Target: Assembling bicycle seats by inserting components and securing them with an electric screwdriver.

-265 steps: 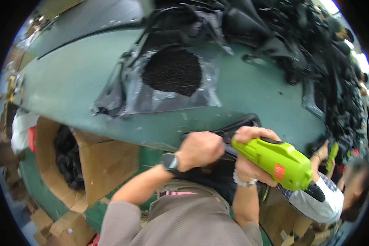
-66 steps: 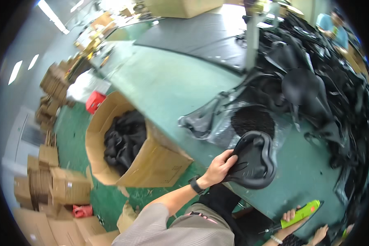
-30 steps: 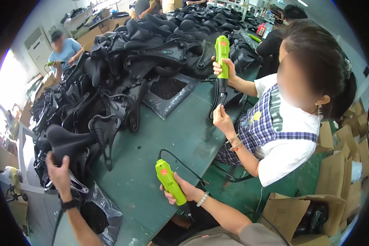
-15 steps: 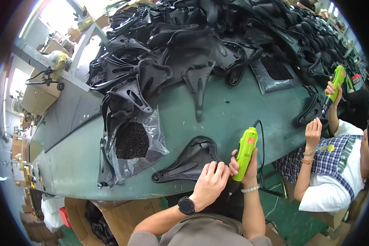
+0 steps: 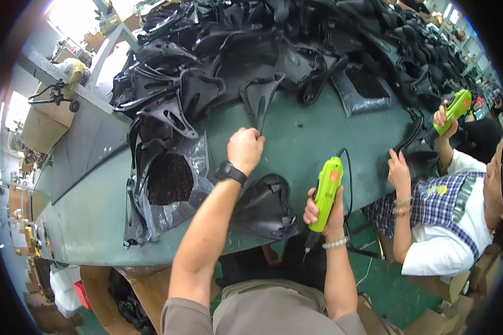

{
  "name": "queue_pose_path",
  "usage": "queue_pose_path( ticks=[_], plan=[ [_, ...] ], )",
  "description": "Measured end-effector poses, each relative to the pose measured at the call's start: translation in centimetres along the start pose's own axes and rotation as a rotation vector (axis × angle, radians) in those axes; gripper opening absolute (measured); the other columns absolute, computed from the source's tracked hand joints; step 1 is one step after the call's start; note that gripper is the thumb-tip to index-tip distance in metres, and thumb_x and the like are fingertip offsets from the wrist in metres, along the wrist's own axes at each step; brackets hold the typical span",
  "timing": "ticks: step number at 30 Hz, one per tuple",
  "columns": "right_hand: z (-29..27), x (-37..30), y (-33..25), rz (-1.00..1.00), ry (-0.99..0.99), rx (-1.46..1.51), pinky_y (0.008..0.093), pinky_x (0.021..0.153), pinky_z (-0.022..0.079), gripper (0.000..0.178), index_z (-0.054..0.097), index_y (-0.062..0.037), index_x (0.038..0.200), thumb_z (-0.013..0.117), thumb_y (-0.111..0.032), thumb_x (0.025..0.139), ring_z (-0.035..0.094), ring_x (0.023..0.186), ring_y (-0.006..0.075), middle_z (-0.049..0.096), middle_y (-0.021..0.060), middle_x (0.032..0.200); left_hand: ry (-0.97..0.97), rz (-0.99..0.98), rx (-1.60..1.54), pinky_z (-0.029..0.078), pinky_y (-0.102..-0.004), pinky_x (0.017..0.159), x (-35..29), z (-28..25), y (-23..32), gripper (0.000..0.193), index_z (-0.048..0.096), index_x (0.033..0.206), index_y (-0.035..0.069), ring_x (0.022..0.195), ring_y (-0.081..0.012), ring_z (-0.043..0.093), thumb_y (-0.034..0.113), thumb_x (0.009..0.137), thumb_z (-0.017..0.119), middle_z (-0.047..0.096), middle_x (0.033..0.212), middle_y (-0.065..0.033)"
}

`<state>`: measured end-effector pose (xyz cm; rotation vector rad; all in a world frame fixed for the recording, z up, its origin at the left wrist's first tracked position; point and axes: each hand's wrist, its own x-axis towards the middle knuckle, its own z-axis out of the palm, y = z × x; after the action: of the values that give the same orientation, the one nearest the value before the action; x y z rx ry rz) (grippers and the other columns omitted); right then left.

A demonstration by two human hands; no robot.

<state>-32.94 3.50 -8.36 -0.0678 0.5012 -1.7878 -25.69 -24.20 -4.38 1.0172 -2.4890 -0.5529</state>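
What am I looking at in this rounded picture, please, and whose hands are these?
The camera sits on a worker's head and looks down, so straight edges curve. The left hand reaches forward and grips the tip of a black moulded part from the heap. The right hand holds a green power screwdriver, bit down. Between them a black saddle shell lies on the green table, beside a plastic bag of dark small parts. At right, a co-worker holds a similar tool.

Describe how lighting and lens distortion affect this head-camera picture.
Head view: daylight blows out the upper left corner; the green table edge bows under fisheye distortion; a black rim vignettes the frame; the left hand and the green power screwdriver in the right hand stay sharp.
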Motion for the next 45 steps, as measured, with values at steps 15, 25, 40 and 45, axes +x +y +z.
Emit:
queue_pose_path(
  ticks=[15, 25, 40, 45],
  plan=[
    [4.4, -2.1, -1.3, -0.014, 0.292, -0.609, 0.0318, 0.057, 0.048, 0.055, 0.054, -0.0021, 0.112, 0.052, -0.055, 0.096, 0.057, 0.058, 0.0175, 0.059, 0.0073, 0.076, -0.044, 0.316, -0.166, 0.051, -0.0414, 0.094, -21.0, -14.7, -4.9, 0.018, 0.058, 0.091, 0.001, 0.110, -0.0365, 0.061, -0.006, 0.077, 0.065, 0.060, 0.126, -0.0195],
    [11.1, 0.3, 0.3, -0.142, 0.457, -1.588, 0.0347, 0.075, 0.051, 0.059, 0.059, 0.0032, 0.111, 0.085, -0.032, 0.071, 0.065, 0.079, 0.0211, 0.068, 0.0132, 0.086, -0.033, 0.458, -0.041, 0.051, -0.0404, 0.091, -21.3, -14.4, -6.4, 0.027, 0.057, 0.095, 0.003, 0.107, -0.0324, 0.059, -0.004, 0.071, 0.066, 0.061, 0.125, -0.0135],
    [10.2, 2.2, 1.0, -0.056, 0.487, -1.776, 0.0418, 0.074, 0.051, 0.057, 0.058, 0.0017, 0.113, 0.078, -0.033, 0.073, 0.067, 0.078, 0.0375, 0.069, 0.0201, 0.081, -0.112, 0.379, -0.043, 0.053, -0.0380, 0.088, -20.4, -12.6, -8.4, 0.022, 0.064, 0.094, 0.005, 0.105, -0.0305, 0.062, 0.004, 0.073, 0.073, 0.064, 0.122, -0.0111],
    [9.4, 2.5, 0.3, -0.039, 0.491, -1.679, 0.0337, 0.070, 0.051, 0.053, 0.060, 0.0030, 0.109, 0.080, -0.028, 0.071, 0.063, 0.069, 0.0219, 0.066, 0.0151, 0.077, -0.112, 0.282, -0.124, 0.056, -0.0381, 0.082, -20.7, -12.0, -8.7, 0.030, 0.066, 0.100, 0.005, 0.100, -0.0332, 0.065, 0.010, 0.073, 0.078, 0.062, 0.126, -0.0141]
  ],
)
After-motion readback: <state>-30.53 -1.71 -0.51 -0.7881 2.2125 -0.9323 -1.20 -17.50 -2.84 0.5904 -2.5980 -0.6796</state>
